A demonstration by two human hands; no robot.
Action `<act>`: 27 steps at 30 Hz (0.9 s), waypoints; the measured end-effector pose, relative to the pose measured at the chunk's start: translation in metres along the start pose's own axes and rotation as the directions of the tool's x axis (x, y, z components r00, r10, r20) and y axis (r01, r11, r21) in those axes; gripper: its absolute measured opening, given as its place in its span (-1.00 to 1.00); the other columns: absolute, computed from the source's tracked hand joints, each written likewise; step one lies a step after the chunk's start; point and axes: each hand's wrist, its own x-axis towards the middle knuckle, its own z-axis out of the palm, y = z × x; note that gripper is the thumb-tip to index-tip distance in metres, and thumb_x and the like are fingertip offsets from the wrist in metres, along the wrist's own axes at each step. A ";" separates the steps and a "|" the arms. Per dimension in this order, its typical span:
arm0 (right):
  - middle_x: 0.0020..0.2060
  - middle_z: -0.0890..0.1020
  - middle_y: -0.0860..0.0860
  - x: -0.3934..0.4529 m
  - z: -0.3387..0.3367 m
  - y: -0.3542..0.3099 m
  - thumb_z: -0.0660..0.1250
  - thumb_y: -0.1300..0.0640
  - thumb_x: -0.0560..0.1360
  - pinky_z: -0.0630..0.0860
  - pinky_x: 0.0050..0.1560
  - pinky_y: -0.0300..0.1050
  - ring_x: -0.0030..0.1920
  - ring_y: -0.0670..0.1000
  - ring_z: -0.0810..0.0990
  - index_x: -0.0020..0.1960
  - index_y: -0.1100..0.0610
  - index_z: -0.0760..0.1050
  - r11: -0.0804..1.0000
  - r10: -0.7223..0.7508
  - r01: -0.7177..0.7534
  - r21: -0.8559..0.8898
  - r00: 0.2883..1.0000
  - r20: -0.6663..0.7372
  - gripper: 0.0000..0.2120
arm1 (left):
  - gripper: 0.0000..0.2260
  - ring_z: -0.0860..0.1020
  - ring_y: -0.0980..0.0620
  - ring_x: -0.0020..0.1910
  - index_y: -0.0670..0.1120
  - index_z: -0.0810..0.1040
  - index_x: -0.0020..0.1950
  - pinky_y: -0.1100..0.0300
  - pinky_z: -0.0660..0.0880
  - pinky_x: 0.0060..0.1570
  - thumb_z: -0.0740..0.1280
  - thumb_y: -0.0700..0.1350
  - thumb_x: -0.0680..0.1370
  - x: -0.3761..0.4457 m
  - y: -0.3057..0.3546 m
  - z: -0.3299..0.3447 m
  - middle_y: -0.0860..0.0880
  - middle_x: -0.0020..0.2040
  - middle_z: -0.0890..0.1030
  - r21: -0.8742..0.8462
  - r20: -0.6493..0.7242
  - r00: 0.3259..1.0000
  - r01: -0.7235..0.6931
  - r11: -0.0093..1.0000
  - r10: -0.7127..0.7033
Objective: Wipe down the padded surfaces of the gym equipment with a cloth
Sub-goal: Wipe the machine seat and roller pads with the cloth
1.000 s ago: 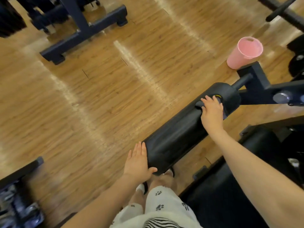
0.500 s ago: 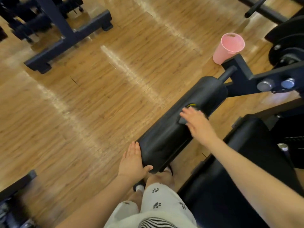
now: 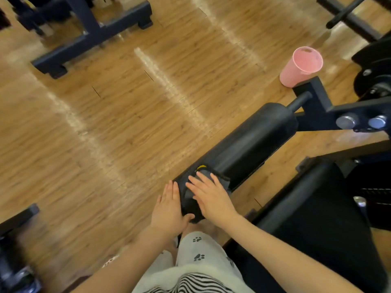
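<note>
Seen from above, looking down past bare forearms and pale trousers (image 3: 198, 248) printed with black paw marks. Black padded roller (image 3: 243, 151), cylindrical, lying diagonally from lower centre up toward the right, carried on a dark metal rod (image 3: 299, 100) that joins a dark machine frame (image 3: 330, 106) at the right. Dark grey cloth (image 3: 220, 178) with a small yellow edge, spread over the top of the roller near its closer end. Right hand (image 3: 208, 193) laid flat on the cloth, fingers straight and slightly spread, pressing it against the padding; grip apart, nothing clasped. Left hand (image 3: 169, 208) set against the closer end face of the roller, fingers straight and together pointing up the frame, thumb tucked under the lower edge; grip likewise apart, bracing only. Hands just beside each other, separated by the roller's rim. Black padded seat (image 3: 313, 218) at lower right, close to the right forearm. Pink cup (image 3: 300, 66) standing on the wooden floor (image 3: 127, 123) just beyond the frame, well apart from both hands. Dark base of another machine (image 3: 93, 37) at upper left; dark equipment, blurred, at lower left; black bar (image 3: 349, 15) at upper right.
</note>
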 end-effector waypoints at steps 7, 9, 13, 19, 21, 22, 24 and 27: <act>0.38 0.39 0.01 0.016 -0.048 0.112 0.25 0.17 0.54 0.24 0.38 0.05 0.42 0.04 0.30 0.38 0.08 0.36 0.984 0.151 -0.154 -0.092 0.988 -0.041 -0.59 | -0.15 -0.22 -0.06 0.53 -0.17 -0.25 0.53 0.13 -0.22 0.45 0.24 0.18 0.55 -0.013 0.008 0.013 -0.13 0.55 -0.22 -0.066 -0.105 0.994 0.014 0.998 -0.021; 0.43 0.32 0.02 0.028 -0.068 0.153 0.14 0.18 0.59 0.15 0.42 0.10 0.46 0.06 0.19 0.41 0.09 0.31 0.926 0.375 -0.377 -0.003 0.923 -0.084 -0.61 | -0.15 -0.20 -0.06 0.53 -0.15 -0.24 0.54 0.13 -0.21 0.45 0.23 0.20 0.55 -0.012 0.005 0.012 -0.12 0.55 -0.20 -0.063 -0.105 0.994 0.004 0.998 -0.010; 0.40 0.35 0.06 0.056 -0.074 0.150 0.11 0.16 0.60 0.18 0.39 0.15 0.45 0.09 0.20 0.37 0.13 0.37 0.807 0.589 -0.589 0.044 0.796 -0.140 -0.65 | -0.14 -0.11 -0.04 0.54 -0.11 -0.15 0.56 0.11 -0.12 0.48 0.25 0.27 0.51 -0.003 -0.003 0.004 -0.09 0.57 -0.08 -0.075 -0.104 0.995 -0.018 0.997 0.010; 0.32 0.45 -0.01 0.049 -0.025 0.013 0.15 0.14 0.55 0.10 0.40 0.09 0.41 0.04 0.26 0.34 0.08 0.39 0.982 0.175 -0.171 -0.083 0.984 0.045 -0.64 | 0.07 -0.18 -0.04 0.53 -0.19 -0.25 0.53 0.11 -0.12 0.49 0.40 0.27 0.39 0.006 -0.004 0.005 -0.13 0.55 -0.19 -0.258 -0.019 0.998 0.053 0.965 -0.061; 0.39 0.38 0.00 0.040 -0.013 -0.010 0.13 0.13 0.58 0.05 0.43 0.09 0.45 0.04 0.21 0.40 0.10 0.32 0.999 0.036 -0.032 -0.033 0.989 0.142 -0.61 | 0.07 -0.20 -0.03 0.53 -0.19 -0.25 0.53 0.13 -0.13 0.48 0.40 0.27 0.39 0.008 -0.004 0.007 -0.13 0.55 -0.21 -0.261 -0.010 0.998 0.052 0.964 -0.057; 0.40 0.36 0.01 0.039 -0.014 -0.007 0.12 0.13 0.59 0.05 0.44 0.08 0.46 0.03 0.20 0.41 0.10 0.31 1.000 -0.026 0.028 -0.012 0.985 0.169 -0.61 | 0.07 -0.20 -0.03 0.53 -0.19 -0.24 0.53 0.13 -0.13 0.48 0.39 0.28 0.39 0.008 -0.005 0.007 -0.13 0.55 -0.20 -0.258 -0.009 0.998 0.050 0.965 -0.054; 0.37 0.41 0.01 0.044 -0.026 0.017 0.15 0.11 0.58 0.14 0.40 0.07 0.42 0.03 0.28 0.39 0.09 0.35 0.996 -0.079 0.086 -0.029 0.982 0.174 -0.62 | 0.06 -0.19 -0.03 0.53 -0.19 -0.22 0.53 0.11 -0.12 0.49 0.38 0.28 0.39 0.008 -0.006 0.006 -0.12 0.56 -0.18 -0.249 -0.017 0.999 0.042 0.968 -0.048; 0.10 0.59 0.04 0.065 -0.050 0.076 0.20 0.11 0.53 0.35 0.19 0.03 0.15 0.09 0.51 0.20 0.09 0.50 0.991 0.104 -0.099 -0.091 0.993 0.053 -0.74 | 0.05 -0.17 -0.04 0.53 -0.18 -0.21 0.54 0.08 -0.10 0.50 0.38 0.28 0.40 0.006 -0.006 0.005 -0.11 0.56 -0.17 -0.257 -0.019 0.999 0.041 0.966 -0.048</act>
